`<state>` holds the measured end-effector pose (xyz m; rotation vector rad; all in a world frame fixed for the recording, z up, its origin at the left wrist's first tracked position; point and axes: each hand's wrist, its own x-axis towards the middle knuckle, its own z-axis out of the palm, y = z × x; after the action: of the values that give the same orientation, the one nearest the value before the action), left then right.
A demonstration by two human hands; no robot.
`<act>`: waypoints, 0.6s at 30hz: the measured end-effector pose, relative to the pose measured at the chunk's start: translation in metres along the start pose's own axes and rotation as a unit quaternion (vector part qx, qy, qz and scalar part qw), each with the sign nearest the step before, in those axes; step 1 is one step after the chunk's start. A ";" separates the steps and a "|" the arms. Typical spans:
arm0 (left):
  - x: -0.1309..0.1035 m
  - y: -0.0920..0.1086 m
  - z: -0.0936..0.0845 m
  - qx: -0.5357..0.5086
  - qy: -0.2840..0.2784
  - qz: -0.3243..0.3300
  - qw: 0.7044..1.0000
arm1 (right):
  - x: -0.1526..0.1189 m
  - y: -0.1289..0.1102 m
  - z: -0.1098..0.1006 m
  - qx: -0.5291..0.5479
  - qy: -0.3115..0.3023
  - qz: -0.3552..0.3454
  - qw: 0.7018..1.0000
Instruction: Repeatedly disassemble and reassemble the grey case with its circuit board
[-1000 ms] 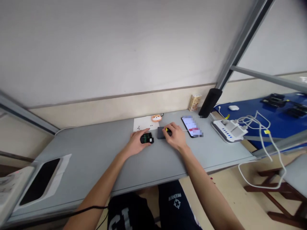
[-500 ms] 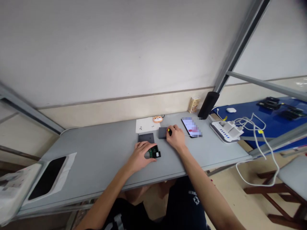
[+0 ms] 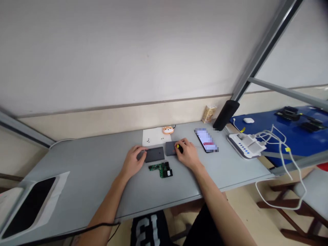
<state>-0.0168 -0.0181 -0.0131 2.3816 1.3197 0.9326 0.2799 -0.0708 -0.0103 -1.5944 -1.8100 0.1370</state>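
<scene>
My left hand (image 3: 133,160) grips the left edge of a dark grey flat casing half (image 3: 155,154), thumb and fingers curled around that side. In my right hand (image 3: 188,153) is a screwdriver (image 3: 180,148) with a black and yellow handle; its thin shaft points right, toward the phone. The fingers of this hand also rest at the right end of a second dark grey casing piece (image 3: 170,149), partly covering it. Just in front of the casing lies a green circuit board (image 3: 162,168) with black parts, touched by neither hand.
Several tiny dark screws (image 3: 148,140) lie on a white paper sheet (image 3: 154,134), beside an orange animal-face item (image 3: 168,130). To the right are a lit phone (image 3: 206,140), a black cylinder (image 3: 226,115), a small box (image 3: 209,114) and a power strip (image 3: 244,145) with white cables. A dark tablet (image 3: 30,206) lies left.
My left hand has left the circuit board, which now lies on the table, and has moved left to the casing half. My right hand still holds the screwdriver. The view has shifted slightly.
</scene>
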 end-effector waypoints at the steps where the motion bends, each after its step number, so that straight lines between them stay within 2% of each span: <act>1: 0.000 0.000 0.000 -0.008 -0.011 -0.006 1.000 | 0.000 0.000 -0.001 0.001 -0.001 -0.001 1.000; 6: 0.002 0.006 -0.001 -0.008 -0.024 -0.008 1.000 | 0.000 -0.001 -0.004 0.009 -0.020 -0.003 1.000; 11: 0.002 0.008 0.000 0.020 -0.018 0.003 1.000 | -0.001 -0.002 -0.006 0.010 -0.013 0.002 1.000; 18: 0.001 0.000 0.004 0.005 0.023 -0.046 0.999 | -0.003 -0.002 -0.003 0.022 0.004 -0.007 1.000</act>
<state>-0.0138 -0.0171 -0.0161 2.2973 1.4410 0.9613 0.2799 -0.0750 -0.0083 -1.5499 -1.7985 0.1627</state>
